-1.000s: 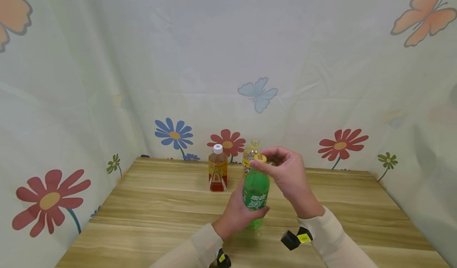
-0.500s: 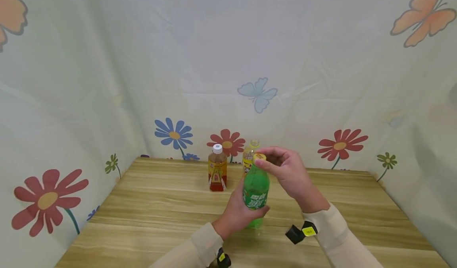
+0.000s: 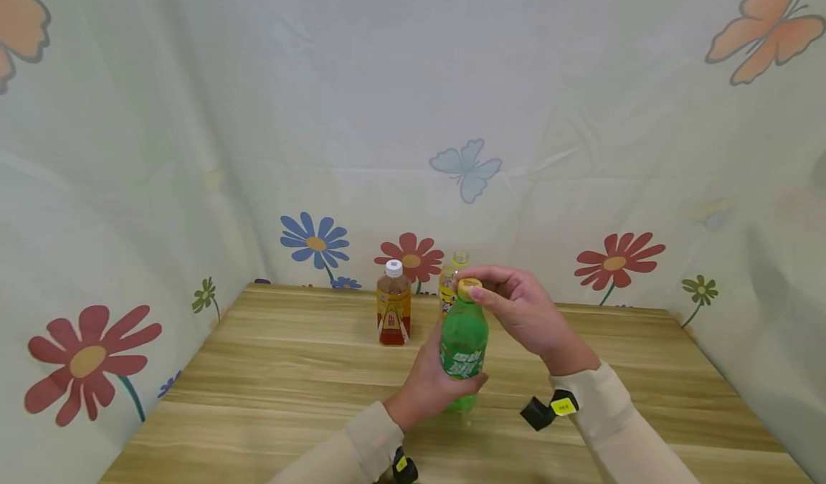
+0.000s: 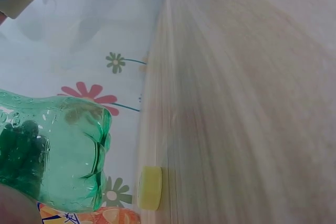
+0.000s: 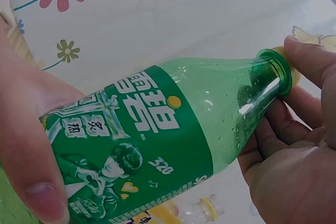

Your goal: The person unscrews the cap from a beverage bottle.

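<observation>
My left hand (image 3: 431,387) grips a green plastic soda bottle (image 3: 464,330) round its labelled middle. It stands nearly upright, its base apart from the wooden tabletop (image 4: 210,129) in the left wrist view. At the top, the thumb and fingers of my right hand (image 3: 525,310) pinch the yellow cap (image 3: 470,288), which sits at the mouth of the bottle. In the right wrist view, the green label (image 5: 136,150) faces the camera and droplets cling inside the clear neck. Partly hidden behind the green bottle is an uncapped bottle with a yellow label (image 3: 447,292).
To the left stands a bottle of reddish-brown drink (image 3: 393,308) with a white cap. A loose yellow cap (image 4: 150,188) shows on the tabletop in the left wrist view. Flower-printed cloth (image 3: 361,111) walls the table at the back and sides.
My right thumb has shifted rightward along the cap, and the right wrist has swung slightly right and up. The left hand and the green bottle have stayed nearly still.
</observation>
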{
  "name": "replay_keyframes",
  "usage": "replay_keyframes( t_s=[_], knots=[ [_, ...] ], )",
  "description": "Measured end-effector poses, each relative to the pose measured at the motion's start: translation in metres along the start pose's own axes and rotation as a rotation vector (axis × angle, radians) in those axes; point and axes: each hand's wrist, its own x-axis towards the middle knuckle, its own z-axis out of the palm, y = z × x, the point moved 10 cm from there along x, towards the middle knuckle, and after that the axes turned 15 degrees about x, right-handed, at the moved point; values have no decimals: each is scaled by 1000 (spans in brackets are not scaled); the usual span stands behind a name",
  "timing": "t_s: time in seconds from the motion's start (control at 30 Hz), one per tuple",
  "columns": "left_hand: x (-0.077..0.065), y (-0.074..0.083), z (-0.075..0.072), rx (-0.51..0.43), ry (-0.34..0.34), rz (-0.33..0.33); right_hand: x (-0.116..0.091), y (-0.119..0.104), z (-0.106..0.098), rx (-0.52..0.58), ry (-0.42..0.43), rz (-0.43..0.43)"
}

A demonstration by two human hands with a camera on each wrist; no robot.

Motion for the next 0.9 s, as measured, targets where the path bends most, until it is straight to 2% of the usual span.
replay_keyframes(
  t_s=[0.2,0.37,0.57,0.73,0.9],
  knots=[
    [1,0,-1,-2,17,1,1,1,2,43,-1,-2],
    [1,-2,-4,38,35,-10,0,2,1,17,56,-8],
    [0,-4,-5,49,35,-7,-2,0,-3,-18,163,-18],
    [0,-2,-3,35,34,22,-5,-2,-6,-41,276,-8],
    [0,-2,-3,38,31,5,-8,-1,-11,-46,384,17]
  ],
)
